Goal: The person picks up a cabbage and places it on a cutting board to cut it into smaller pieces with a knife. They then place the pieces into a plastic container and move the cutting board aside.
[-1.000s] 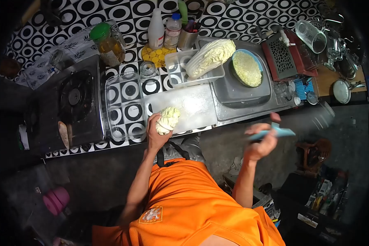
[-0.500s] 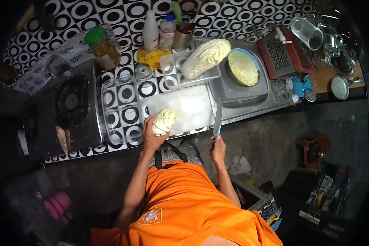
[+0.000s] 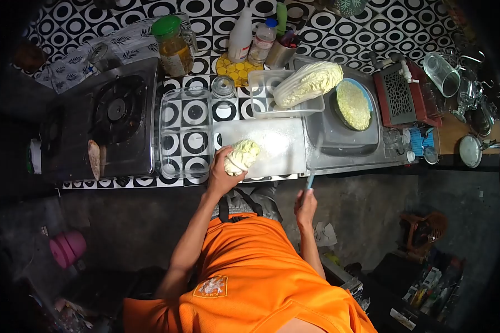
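Observation:
My left hand (image 3: 223,173) is closed around a pale cut piece of napa cabbage (image 3: 243,157), holding it at the near left part of the white cutting board (image 3: 283,145). My right hand (image 3: 305,207) grips a knife (image 3: 310,181) by its light blue handle, just off the counter's front edge. Its blade points away from me, to the right of the board, and is blurred. Behind the board, a larger napa cabbage (image 3: 306,86) lies across a see-through plastic container (image 3: 259,91). Finely cut cabbage fills a blue-rimmed bowl (image 3: 354,104) on the sink area.
Left of the board is a see-through rectangular dish (image 3: 186,133), then a gas stove (image 3: 116,110). A green-lidded jug (image 3: 175,47), a white bottle (image 3: 240,36) and a blue-capped bottle (image 3: 263,41) stand behind. A red-brown rack (image 3: 400,94) is at the right.
My view has shifted, so the counter appears further right and less tilted. Both hands keep their hold on the cabbage piece and knife; the knife blade is now blurred.

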Tool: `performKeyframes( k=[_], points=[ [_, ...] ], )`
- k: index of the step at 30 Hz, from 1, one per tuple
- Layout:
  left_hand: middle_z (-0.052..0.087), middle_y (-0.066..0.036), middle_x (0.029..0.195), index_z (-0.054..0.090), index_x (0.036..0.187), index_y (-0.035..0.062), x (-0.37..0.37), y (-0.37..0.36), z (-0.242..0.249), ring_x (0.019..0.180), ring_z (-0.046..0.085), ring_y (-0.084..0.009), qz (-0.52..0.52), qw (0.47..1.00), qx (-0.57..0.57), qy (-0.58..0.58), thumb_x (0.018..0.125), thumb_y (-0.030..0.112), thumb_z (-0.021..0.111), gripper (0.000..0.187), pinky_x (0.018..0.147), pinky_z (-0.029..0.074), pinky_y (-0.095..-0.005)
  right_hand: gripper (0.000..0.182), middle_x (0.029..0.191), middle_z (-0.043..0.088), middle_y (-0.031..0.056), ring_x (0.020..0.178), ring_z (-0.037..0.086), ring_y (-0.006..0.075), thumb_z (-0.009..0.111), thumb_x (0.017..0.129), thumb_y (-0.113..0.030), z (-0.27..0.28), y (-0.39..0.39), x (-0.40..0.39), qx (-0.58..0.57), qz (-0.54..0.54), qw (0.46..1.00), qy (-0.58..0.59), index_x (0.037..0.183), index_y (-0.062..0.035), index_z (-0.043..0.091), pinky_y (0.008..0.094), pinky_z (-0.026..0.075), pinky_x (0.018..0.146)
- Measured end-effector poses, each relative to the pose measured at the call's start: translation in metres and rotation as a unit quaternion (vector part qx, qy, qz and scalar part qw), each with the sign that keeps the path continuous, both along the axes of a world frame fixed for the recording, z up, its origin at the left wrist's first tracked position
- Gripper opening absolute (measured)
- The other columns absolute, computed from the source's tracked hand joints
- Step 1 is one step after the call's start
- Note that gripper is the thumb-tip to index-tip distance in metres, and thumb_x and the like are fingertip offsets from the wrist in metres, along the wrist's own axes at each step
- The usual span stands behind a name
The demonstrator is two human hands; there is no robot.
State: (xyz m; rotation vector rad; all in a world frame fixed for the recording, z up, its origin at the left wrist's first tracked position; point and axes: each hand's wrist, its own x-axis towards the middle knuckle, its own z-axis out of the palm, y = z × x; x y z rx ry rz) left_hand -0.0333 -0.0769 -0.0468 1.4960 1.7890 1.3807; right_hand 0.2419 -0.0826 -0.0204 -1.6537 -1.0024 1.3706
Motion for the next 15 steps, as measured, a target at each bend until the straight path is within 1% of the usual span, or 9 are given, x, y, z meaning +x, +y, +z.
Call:
performKeyframes(
  k=[3,5,7,8,10,11,13,14,15],
  points=[
    [0.056,-0.017,0.118,0.047,0.123,0.0052,0.002,0.003,0.001,0.107,0.058,-0.034,-0.006,1.0,-0.009,-0.024,0.06,0.011,0.084,0.074,0.09,0.049,-0.0396,0.045,0.057,0.04,-0.0049,0.041,0.033,0.0042,0.036,0.1,-0.049,-0.001,-0.002,-0.014,-0.032,0.104,0.994,0.017,0.088,-0.0096,0.054,0.021,0.024,0.037],
    [0.058,-0.018,0.117,0.047,0.124,0.0051,0.001,0.007,0.005,0.107,0.059,-0.0328,-0.005,0.999,-0.016,-0.044,0.061,0.011,0.084,0.073,0.089,0.049,-0.0389,0.035,0.058,0.041,-0.0052,0.044,0.034,0.0027,0.047,0.099,-0.04,-0.03,-0.007,-0.014,0.031,0.147,0.985,-0.083,0.089,-0.0076,0.055,0.021,0.024,0.038],
    [0.058,-0.02,0.116,0.042,0.128,0.0043,0.004,0.01,0.01,0.105,0.06,-0.0291,-0.022,0.993,-0.021,-0.118,0.065,0.014,0.082,0.075,0.087,0.05,-0.0374,0.035,0.056,0.039,-0.0056,0.044,0.034,0.0029,0.048,0.099,-0.039,-0.02,-0.01,-0.022,0.067,0.15,0.981,-0.1,0.088,-0.0062,0.056,0.0214,0.025,0.039],
    [0.058,-0.02,0.116,0.042,0.128,0.0043,0.006,0.012,0.013,0.105,0.06,-0.0291,-0.023,0.992,-0.024,-0.12,0.065,0.014,0.082,0.075,0.087,0.05,-0.0374,0.035,0.056,0.039,-0.0056,0.044,0.034,0.0029,0.048,0.099,-0.039,-0.014,-0.012,-0.025,0.064,0.149,0.982,-0.102,0.088,-0.0062,0.056,0.0214,0.025,0.039],
    [0.058,-0.022,0.115,0.034,0.131,0.0036,0.007,0.026,0.022,0.106,0.059,-0.0273,-0.045,0.944,-0.081,-0.317,0.07,0.022,0.08,0.079,0.087,0.048,-0.0363,0.038,0.053,0.037,-0.006,0.043,0.035,0.0033,0.047,0.1,-0.039,-0.003,-0.009,-0.032,-0.005,0.11,0.993,-0.03,0.087,-0.0046,0.057,0.0216,0.026,0.039],
    [0.058,-0.022,0.115,0.034,0.131,0.0036,0.005,0.034,0.019,0.106,0.059,-0.0273,-0.048,0.944,-0.08,-0.317,0.07,0.022,0.08,0.079,0.087,0.048,-0.0363,0.038,0.053,0.037,-0.006,0.043,0.035,0.0033,0.047,0.1,-0.039,-0.004,-0.01,-0.032,-0.004,0.107,0.994,-0.031,0.087,-0.0046,0.057,0.0216,0.026,0.039],
    [0.058,-0.023,0.113,0.027,0.133,0.0036,0.002,0.053,0.003,0.106,0.058,-0.0281,-0.066,0.952,-0.173,-0.243,0.073,0.03,0.077,0.082,0.089,0.047,-0.0352,0.039,0.05,0.038,-0.0052,0.042,0.036,0.0037,0.046,0.1,-0.038,-0.006,-0.009,-0.032,-0.012,0.108,0.994,-0.033,0.089,-0.003,0.058,0.0221,0.027,0.039],
    [0.059,-0.021,0.111,0.033,0.131,0.0033,0.002,0.062,-0.009,0.106,0.058,-0.0276,-0.076,0.943,-0.193,-0.261,0.073,0.036,0.077,0.08,0.09,0.046,-0.0343,0.039,0.05,0.038,-0.0052,0.042,0.036,0.0037,0.046,0.1,-0.038,-0.004,-0.008,-0.031,-0.008,0.106,0.994,-0.033,0.089,-0.003,0.058,0.0221,0.027,0.039],
    [0.059,-0.021,0.111,0.033,0.131,0.0033,0.0,0.07,-0.005,0.106,0.058,-0.0276,-0.079,0.943,-0.19,-0.26,0.073,0.036,0.077,0.08,0.09,0.046,-0.0343,0.04,0.053,0.043,-0.0024,0.045,0.041,0.0059,0.047,0.1,-0.038,-0.002,-0.01,-0.03,-0.013,0.116,0.992,-0.054,0.091,-0.0017,0.06,0.0239,0.032,0.043]
  ],
)
